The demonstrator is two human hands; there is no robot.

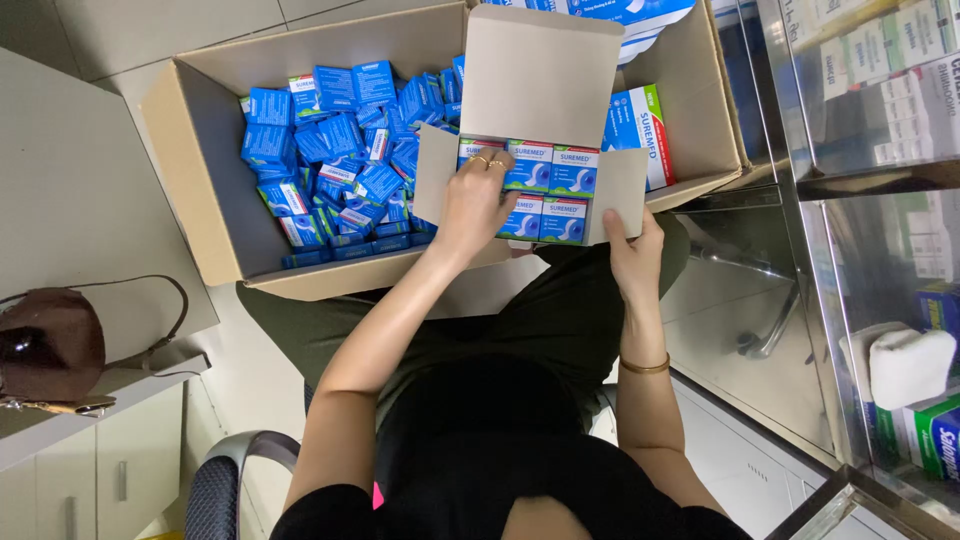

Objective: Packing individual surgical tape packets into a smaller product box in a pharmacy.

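A small open cardboard carton (541, 80) rests on my lap, its lid flap standing up. Inside it stand rows of small blue and green product boxes (560, 190). My left hand (473, 205), with rings on two fingers, reaches into the carton's left side and its fingers press on one small blue box (478, 150) there. My right hand (632, 252) grips the carton's lower right corner from beneath. A gold bangle sits on that wrist.
A large open cardboard box (205, 175) ahead holds a loose heap of several small blue boxes (340, 150) and bigger white-blue packs (640, 125). A glass display cabinet (870, 200) with stocked shelves stands right. A brown handbag (50, 345) lies on a counter left. A chair arm (235, 470) shows below.
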